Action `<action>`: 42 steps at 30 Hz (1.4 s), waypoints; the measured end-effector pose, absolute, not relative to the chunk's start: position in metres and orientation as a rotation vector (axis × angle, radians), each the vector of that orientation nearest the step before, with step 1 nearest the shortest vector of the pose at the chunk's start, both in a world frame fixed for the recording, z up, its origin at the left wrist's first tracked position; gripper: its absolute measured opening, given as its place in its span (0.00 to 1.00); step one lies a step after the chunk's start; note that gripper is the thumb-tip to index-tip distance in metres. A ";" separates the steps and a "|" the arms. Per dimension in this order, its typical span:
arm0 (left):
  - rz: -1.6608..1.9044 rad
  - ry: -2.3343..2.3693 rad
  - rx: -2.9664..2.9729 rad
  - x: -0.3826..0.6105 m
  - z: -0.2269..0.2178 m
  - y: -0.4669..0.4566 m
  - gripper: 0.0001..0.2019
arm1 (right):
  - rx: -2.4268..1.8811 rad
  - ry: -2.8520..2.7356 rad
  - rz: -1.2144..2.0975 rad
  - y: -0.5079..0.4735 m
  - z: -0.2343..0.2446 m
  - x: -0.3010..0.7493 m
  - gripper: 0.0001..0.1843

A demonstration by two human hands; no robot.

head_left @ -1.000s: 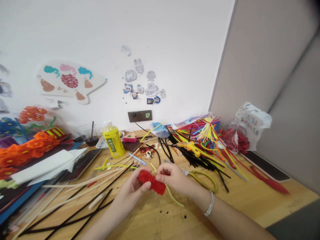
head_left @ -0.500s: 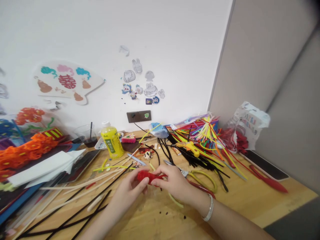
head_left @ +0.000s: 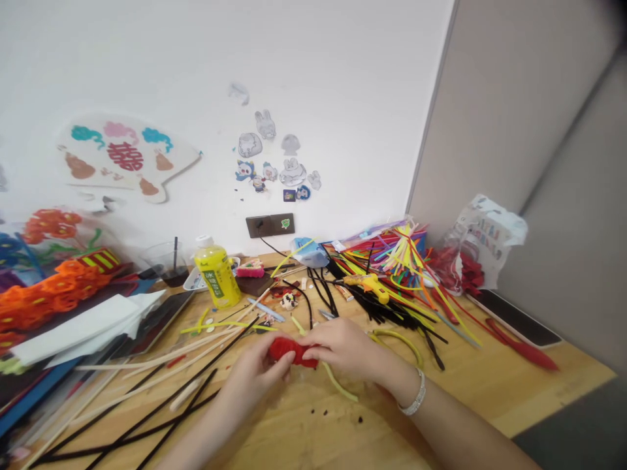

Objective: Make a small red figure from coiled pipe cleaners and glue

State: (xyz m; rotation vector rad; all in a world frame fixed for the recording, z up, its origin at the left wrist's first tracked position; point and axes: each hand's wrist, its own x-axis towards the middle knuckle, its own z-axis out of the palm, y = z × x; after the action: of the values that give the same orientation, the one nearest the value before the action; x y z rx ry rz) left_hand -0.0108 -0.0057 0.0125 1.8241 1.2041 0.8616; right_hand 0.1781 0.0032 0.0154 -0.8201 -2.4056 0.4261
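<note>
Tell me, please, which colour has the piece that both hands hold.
The piece is red, seen best in the head view.

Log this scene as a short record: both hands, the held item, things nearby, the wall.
left hand: holds one end of the red fuzzy piece
right hand: fingers on its other end; silvery bracelet at the wrist
nearest strip: yellow-green strip, lying on the table
beyond, left: yellow bottle, upright
beyond, right: yellow glue gun, near black strips
wall: dark socket plate, below cutouts
</note>
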 end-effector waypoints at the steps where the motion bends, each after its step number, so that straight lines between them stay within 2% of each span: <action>1: 0.864 1.186 1.812 -0.010 0.014 -0.007 0.09 | -0.818 -2.396 0.444 0.004 0.015 0.179 0.11; 4: 0.853 1.123 1.777 -0.009 0.016 -0.011 0.09 | -0.818 -2.284 0.584 0.007 0.011 0.180 0.09; 7: 0.840 1.059 1.719 -0.010 0.018 -0.012 0.09 | -0.844 -2.056 0.875 0.011 0.002 0.178 0.08; 11: 0.866 0.980 1.647 -0.011 0.021 -0.013 0.10 | -0.832 -1.739 1.284 0.016 -0.005 0.173 0.15; 16: 0.909 0.928 1.614 -0.011 0.021 -0.014 0.09 | -0.842 -1.586 1.472 0.018 -0.002 0.171 0.21; 24: 0.953 0.961 1.800 -0.019 0.015 -0.011 0.09 | -0.870 -1.639 1.543 0.018 0.001 0.175 0.24; 30: 1.059 1.029 1.581 -0.013 0.006 -0.005 0.17 | -0.991 -1.654 1.180 0.006 -0.001 0.166 0.12; 34: 1.013 1.108 1.646 -0.013 0.008 -0.005 0.12 | -0.979 -1.723 1.113 0.005 -0.006 0.165 0.09; 38: 1.018 1.089 1.735 -0.016 0.015 -0.009 0.10 | -0.874 -1.801 1.223 0.010 0.003 0.177 0.10; 42: 0.987 1.047 1.836 -0.016 0.020 -0.013 0.08 | -0.823 -1.900 1.172 0.010 0.019 0.187 0.12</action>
State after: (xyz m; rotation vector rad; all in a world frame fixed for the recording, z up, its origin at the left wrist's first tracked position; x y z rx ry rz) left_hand -0.0156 -0.0132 0.0198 1.8361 1.0474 0.9871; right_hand 0.1868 0.0102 0.0189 -0.8227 -1.9001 1.1719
